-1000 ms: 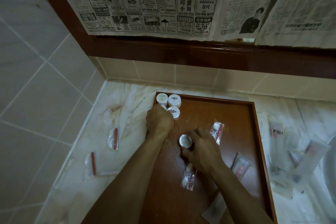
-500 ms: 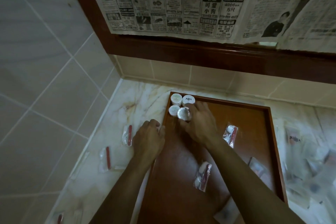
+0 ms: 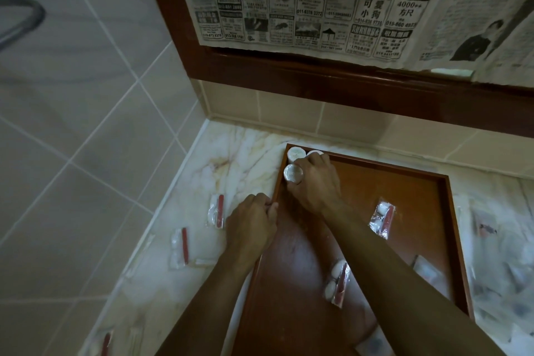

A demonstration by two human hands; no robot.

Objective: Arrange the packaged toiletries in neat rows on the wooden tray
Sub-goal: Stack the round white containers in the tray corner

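1. Fingers [image 3: 291, 186] of the right hand [image 3: 316, 185] curl round a small white jar [image 3: 293, 173] at the tray's upper-left corner, beside another jar [image 3: 296, 153].
2. Left hand [image 3: 251, 225] rests curled at the wooden tray [image 3: 450, 211] left rim; whether it grips the rim, I cannot tell.
3. Jars look light, rigid and smooth: best pinched round the sides.
4. Clear sachets [image 3: 381, 220] at centre-right look limp and slippery; take them by an edge.
5. More sachets [image 3: 216, 211] lie on the marble surface [image 3: 245, 147], left of the tray.
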